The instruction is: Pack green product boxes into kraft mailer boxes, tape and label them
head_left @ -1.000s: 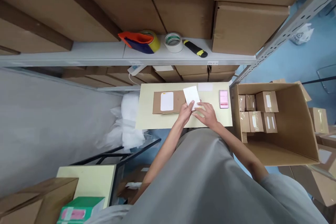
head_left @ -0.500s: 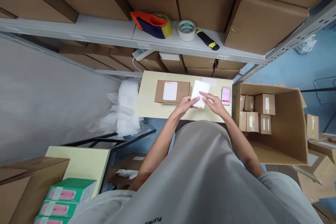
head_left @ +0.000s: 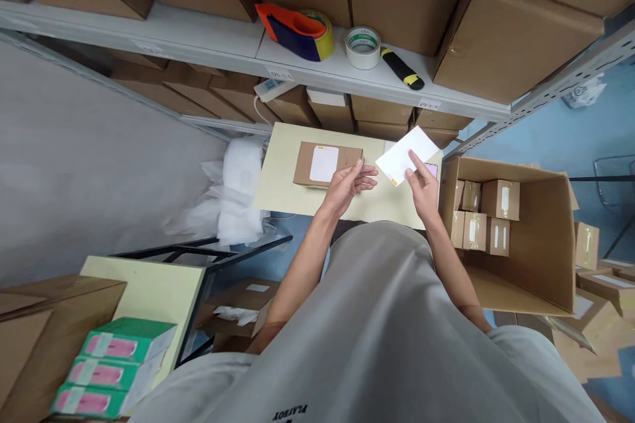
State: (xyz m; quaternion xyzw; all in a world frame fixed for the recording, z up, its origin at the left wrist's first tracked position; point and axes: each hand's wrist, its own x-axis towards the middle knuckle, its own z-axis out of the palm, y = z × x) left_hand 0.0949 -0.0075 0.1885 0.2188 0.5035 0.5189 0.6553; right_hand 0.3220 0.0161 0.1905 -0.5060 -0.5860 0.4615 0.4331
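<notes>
My right hand (head_left: 421, 186) pinches a white label sheet (head_left: 407, 153) with a small orange mark at one corner, held tilted above the table. My left hand (head_left: 348, 186) is apart from the sheet, its fingers stretched out and holding nothing, close to the right end of a brown cardboard box (head_left: 303, 162). On top of that box lies a white label (head_left: 325, 164). Partly hidden behind the sheet and my right hand is a phone (head_left: 432, 170) with a pink screen. Box and phone rest on the pale yellow table (head_left: 278, 195).
A shelf (head_left: 302, 73) ahead carries a tape dispenser (head_left: 297, 33), a white tape roll (head_left: 363, 47) and a black-yellow cutter (head_left: 401, 69). To the right stands a large open carton (head_left: 540, 238) holding several small boxes. Bubble wrap (head_left: 243, 178) sits left; green boxes (head_left: 112, 363) lie lower left.
My left hand has let go of the label sheet and drawn left. My right hand has carried the sheet rightward and turned it, now partly covering the phone.
</notes>
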